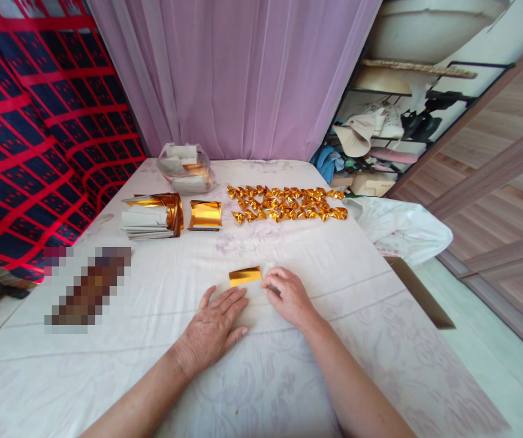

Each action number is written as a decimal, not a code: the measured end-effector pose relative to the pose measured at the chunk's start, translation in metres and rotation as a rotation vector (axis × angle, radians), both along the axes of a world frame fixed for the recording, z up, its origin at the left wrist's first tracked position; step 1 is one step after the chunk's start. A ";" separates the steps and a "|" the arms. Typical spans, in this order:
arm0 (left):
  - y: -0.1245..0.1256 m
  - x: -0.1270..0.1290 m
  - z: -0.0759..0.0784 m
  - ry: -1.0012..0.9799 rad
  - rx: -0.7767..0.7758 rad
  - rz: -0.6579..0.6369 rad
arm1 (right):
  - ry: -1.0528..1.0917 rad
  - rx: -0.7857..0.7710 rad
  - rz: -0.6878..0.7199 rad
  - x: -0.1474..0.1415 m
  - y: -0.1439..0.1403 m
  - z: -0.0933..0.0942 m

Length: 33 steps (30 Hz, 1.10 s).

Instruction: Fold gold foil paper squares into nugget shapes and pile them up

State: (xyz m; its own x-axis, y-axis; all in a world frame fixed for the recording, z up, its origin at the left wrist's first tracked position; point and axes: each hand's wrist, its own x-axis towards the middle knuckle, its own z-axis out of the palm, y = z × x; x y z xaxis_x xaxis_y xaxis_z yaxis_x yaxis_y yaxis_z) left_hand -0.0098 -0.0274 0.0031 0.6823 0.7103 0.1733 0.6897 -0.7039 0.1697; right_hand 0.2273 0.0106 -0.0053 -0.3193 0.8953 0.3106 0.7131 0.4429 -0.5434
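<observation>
A white floral cloth (289, 377) covered the table. At its far end sat a clear plastic bag (185, 167) and rows of folded gold paper pieces (287, 203). A lilac curtain (234, 73) hung behind, beside a cluttered shelf (380, 134).

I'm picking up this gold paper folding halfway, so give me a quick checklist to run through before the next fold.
1. Small gold foil sheet lies flat on the white tablecloth: ok.
2. Left hand rests flat beside the sheet, fingers near its edge: ok.
3. Right hand pinches the sheet's right end: cannot tell, the fingers hide the contact.
4. Stack of unfolded gold-and-white papers lies ahead on the left: ok.
5. Rows of folded gold foil pieces lie apart from the hands: ok.
</observation>
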 end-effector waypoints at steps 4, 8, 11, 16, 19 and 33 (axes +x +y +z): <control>0.001 -0.004 0.001 -0.004 0.023 0.002 | 0.001 -0.003 -0.002 0.000 0.000 0.001; 0.001 -0.009 0.002 0.013 0.036 0.005 | -0.003 -0.010 -0.003 0.000 0.000 0.001; 0.001 -0.013 0.003 0.036 0.040 0.007 | 0.000 -0.010 -0.002 0.000 0.000 0.001; 0.001 -0.018 0.001 0.040 0.053 0.008 | 0.005 -0.010 -0.003 0.000 0.001 0.000; 0.000 -0.022 -0.001 0.035 0.072 0.002 | 0.008 -0.008 -0.001 0.000 0.001 -0.001; 0.001 -0.026 -0.003 0.007 0.098 -0.002 | 0.021 -0.003 0.002 0.001 0.001 0.000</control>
State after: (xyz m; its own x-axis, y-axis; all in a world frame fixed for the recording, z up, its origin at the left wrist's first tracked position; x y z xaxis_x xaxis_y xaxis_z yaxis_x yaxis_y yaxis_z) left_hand -0.0360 -0.0266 0.0002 0.6854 0.6885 0.2370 0.6890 -0.7185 0.0949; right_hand 0.2282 0.0117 -0.0057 -0.3144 0.8955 0.3150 0.7007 0.4428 -0.5595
